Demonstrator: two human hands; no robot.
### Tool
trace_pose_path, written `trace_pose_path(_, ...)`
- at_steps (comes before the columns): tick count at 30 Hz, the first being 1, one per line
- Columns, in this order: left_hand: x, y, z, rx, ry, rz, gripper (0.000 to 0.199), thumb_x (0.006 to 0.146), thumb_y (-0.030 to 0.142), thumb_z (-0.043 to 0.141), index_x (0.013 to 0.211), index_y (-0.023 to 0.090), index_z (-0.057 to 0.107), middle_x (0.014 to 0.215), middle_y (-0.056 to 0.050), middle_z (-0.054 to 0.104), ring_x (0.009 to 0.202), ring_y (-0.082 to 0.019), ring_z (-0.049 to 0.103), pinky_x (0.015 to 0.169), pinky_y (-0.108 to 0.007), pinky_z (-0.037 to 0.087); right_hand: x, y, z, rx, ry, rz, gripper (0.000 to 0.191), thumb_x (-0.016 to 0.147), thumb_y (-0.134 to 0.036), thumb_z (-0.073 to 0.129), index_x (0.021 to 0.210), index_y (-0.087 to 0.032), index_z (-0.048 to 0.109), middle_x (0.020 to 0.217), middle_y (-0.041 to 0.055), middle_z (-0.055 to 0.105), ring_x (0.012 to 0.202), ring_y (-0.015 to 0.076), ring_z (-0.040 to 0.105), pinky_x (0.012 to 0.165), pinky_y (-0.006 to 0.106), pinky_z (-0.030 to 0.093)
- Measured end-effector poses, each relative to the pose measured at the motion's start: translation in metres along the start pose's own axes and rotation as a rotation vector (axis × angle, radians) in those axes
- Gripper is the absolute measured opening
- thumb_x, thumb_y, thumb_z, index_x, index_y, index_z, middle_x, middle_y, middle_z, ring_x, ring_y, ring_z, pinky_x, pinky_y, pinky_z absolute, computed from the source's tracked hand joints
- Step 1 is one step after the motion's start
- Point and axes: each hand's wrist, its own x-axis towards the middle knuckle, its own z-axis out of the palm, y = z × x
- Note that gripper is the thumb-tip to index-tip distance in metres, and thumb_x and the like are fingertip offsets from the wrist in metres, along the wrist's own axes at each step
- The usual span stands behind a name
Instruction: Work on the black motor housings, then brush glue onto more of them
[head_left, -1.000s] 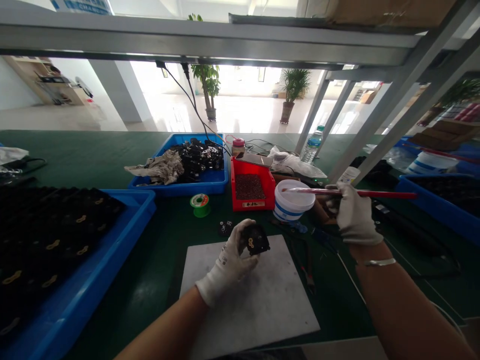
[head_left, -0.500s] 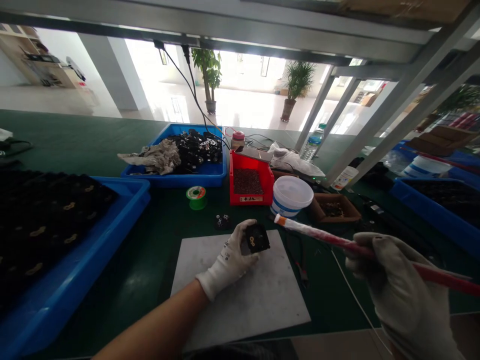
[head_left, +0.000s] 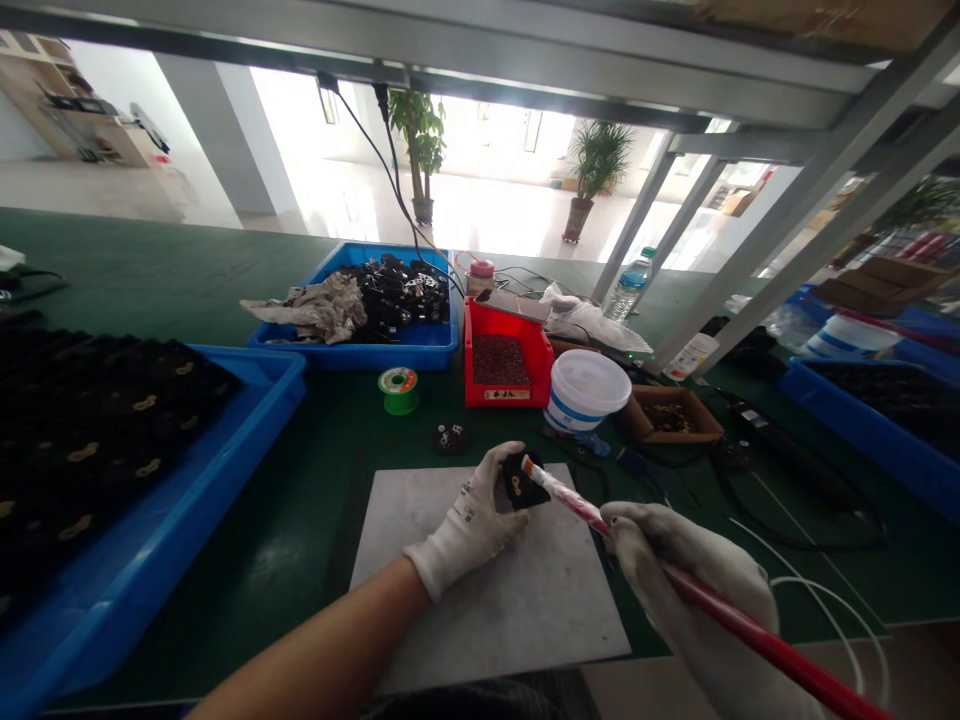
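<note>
In a white glove, my left hand (head_left: 480, 515) grips a small black part (head_left: 523, 488) with a brass-coloured piece on its face, above the upper part of a pale square board (head_left: 510, 600). My right hand (head_left: 690, 580), also gloved, is closed around a long red stick (head_left: 739, 622) with a whitish wrapped front and an orange tip. That tip is over the upper edge of the black part; whether it touches cannot be made out. Another small black part (head_left: 452, 438) lies just beyond the board.
Blue trays of black parts stand at left (head_left: 247, 430), back (head_left: 360, 357) and right (head_left: 892, 420). Beyond the board are a green spool (head_left: 400, 400), a red bin (head_left: 500, 396), a white tub (head_left: 586, 395) and a cardboard box (head_left: 679, 433). Metal posts rise at the right.
My right hand has moved left with the red stick, bringing its tip from the right of the black part to over it. My left hand still holds the part.
</note>
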Motion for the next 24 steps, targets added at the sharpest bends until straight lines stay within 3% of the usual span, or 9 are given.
trace_pose_path(5,-0.001,-0.003,0.001,0.009,0.009,0.012,0.08,0.071,-0.001,0.073,0.143,0.024,0.049,0.148,-0.013,0.057,0.141,-0.034,0.055,0.123,-0.057,0.042,0.001,-0.004,0.001,-0.064,-0.06,-0.223,0.019,0.091,-0.01,0.068,0.104,-0.023,0.071,0.089,0.0042,0.082,0.07,0.0206,0.08,0.062,0.026,0.065)
trace_pose_path(9,-0.001,-0.003,0.0,0.016,0.009,0.01,0.076,0.074,0.002,0.076,0.143,0.023,0.05,0.147,-0.014,0.058,0.14,-0.035,0.056,0.123,-0.056,0.043,-0.001,-0.008,0.011,-0.217,-0.03,-0.375,0.013,0.095,-0.011,0.063,0.105,-0.02,0.066,0.085,0.007,0.08,0.065,0.019,0.077,0.057,0.026,0.061)
trace_pose_path(15,-0.004,-0.002,-0.003,0.021,-0.02,-0.012,0.078,0.076,0.005,0.076,0.146,0.023,0.049,0.15,-0.014,0.057,0.14,-0.034,0.057,0.121,-0.054,0.045,-0.001,-0.005,0.013,-0.219,-0.181,-0.395,0.016,0.099,-0.012,0.053,0.099,-0.019,0.068,0.079,0.0058,0.077,0.059,0.0163,0.072,0.053,0.025,0.055)
trace_pose_path(21,-0.003,0.004,-0.008,0.019,-0.106,-0.001,0.079,0.073,0.002,0.075,0.145,0.023,0.051,0.149,-0.014,0.058,0.141,-0.033,0.056,0.122,-0.052,0.044,0.011,0.0,-0.008,-0.022,-0.371,-0.436,0.014,0.099,-0.009,0.056,0.095,-0.017,0.067,0.08,0.0048,0.074,0.062,0.0138,0.068,0.056,0.022,0.054)
trace_pose_path(24,-0.002,0.006,-0.009,0.021,-0.145,0.006,0.079,0.072,0.002,0.075,0.145,0.022,0.051,0.149,-0.015,0.057,0.141,-0.034,0.056,0.121,-0.052,0.045,0.017,0.002,-0.023,0.062,-0.487,-0.371,0.014,0.1,-0.013,0.059,0.093,-0.017,0.07,0.086,0.0052,0.075,0.067,0.0128,0.07,0.06,0.02,0.056)
